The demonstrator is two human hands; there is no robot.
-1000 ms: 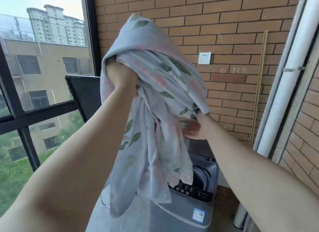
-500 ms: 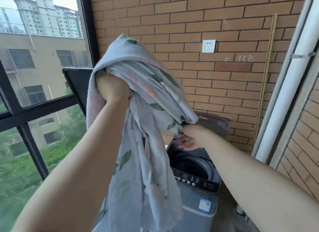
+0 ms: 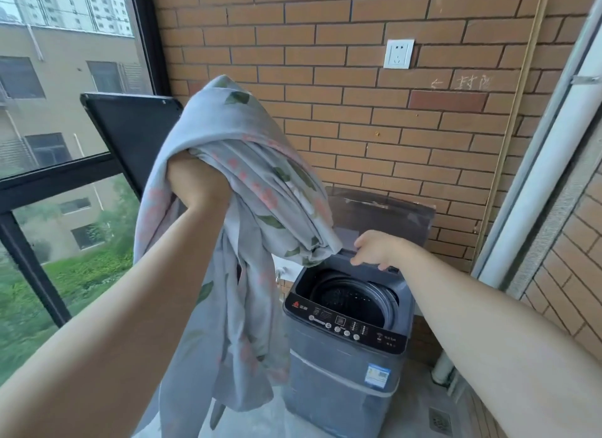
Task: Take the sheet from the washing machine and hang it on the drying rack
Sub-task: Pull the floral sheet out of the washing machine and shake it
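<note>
Head view: the pale grey leaf-print fabric sheet [image 3: 257,163] is held high, out of the grey top-loading washing machine [image 3: 338,382], left grip [image 3: 195,183] clamped on it. Right grip [image 3: 374,248] is laid loose-fingered on the dark folded lid [image 3: 387,214]. Next, probably: lid shut, rack found.

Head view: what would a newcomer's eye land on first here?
The pale leaf-print sheet, bunched over the raised left hand at centre left and hanging down in front of the window. Next, the grey washing machine at lower centre, its lid folded back and its drum dark, with the right hand on the lid's edge. Behind both runs the brick wall, with a white socket at upper right.
</note>
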